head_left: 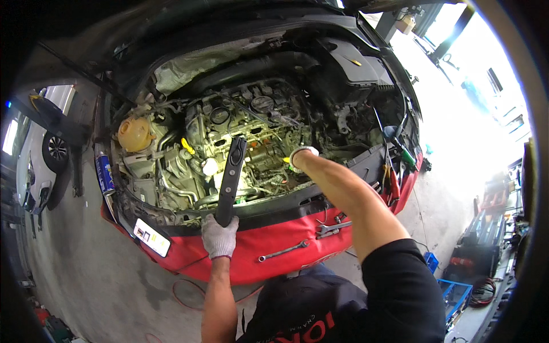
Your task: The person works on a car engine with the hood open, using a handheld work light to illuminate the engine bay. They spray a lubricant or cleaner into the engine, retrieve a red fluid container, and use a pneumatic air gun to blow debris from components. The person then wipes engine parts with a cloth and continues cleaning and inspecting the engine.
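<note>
My left hand (pixel 220 234), in a light knit glove, grips a long black bar-shaped work lamp (pixel 231 177) held upright over the open engine bay (pixel 263 137), where pale light falls on the metal parts. My right hand (pixel 302 158), also gloved, reaches into the engine's right half, beside hoses and wiring; its fingers are mostly hidden, so I cannot tell what they hold. An orange translucent coolant tank (pixel 134 132) sits at the left of the bay.
A red fender cover (pixel 280 268) drapes the car's front, carrying wrenches (pixel 283 251), screwdrivers and pliers at the right. A phone (pixel 151 237) and a blue spray can (pixel 105 174) lie on the left edge. A white car (pixel 40 177) stands left; blue carts (pixel 452 297) stand lower right.
</note>
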{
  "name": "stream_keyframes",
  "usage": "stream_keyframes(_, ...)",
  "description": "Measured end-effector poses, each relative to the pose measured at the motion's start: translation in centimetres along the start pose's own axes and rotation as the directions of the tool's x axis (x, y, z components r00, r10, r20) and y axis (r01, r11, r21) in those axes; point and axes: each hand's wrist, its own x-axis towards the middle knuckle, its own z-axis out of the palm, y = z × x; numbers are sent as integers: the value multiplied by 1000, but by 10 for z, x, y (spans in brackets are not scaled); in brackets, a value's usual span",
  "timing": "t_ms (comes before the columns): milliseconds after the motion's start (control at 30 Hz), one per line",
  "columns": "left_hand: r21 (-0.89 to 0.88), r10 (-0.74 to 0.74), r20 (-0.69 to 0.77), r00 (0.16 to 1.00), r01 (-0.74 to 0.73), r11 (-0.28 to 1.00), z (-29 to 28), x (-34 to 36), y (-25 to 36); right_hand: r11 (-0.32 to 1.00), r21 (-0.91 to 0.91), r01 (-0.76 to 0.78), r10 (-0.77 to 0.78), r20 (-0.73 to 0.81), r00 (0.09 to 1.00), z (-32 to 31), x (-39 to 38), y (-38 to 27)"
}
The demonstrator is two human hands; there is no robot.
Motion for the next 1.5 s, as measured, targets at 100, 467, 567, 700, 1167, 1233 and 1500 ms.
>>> stream_keyframes(100,-9,19,-15,1000,-19,1000,2,1,-3,990,-88,111,-110,11,994,-13,-37,59)
stream_keyframes(467,-35,201,-25,979,-202,979,4,-10,43,811,554,187,108,-456,883,-3,-269,230)
stream_keyframes(567,71,326,-22,945,-324,943,11,-4,81,627,718,303,113,-469,876,36,-273,246)
stream_keyframes(700,13,324,-64,944,-323,946,19,-4,117,666,671,325,67,-488,870,56,-260,245)
stream_keyframes(1167,-93,187,-48,981,-191,977,74,-31,144,691,630,353,-101,-400,911,96,-229,271)
stream_keyframes(1233,-136,132,-43,990,-137,981,81,-30,147,666,650,365,-102,-406,908,99,-225,273)
stream_keyframes(1500,46,196,-116,974,-192,980,101,-30,144,630,673,388,-136,-396,908,100,-216,272)
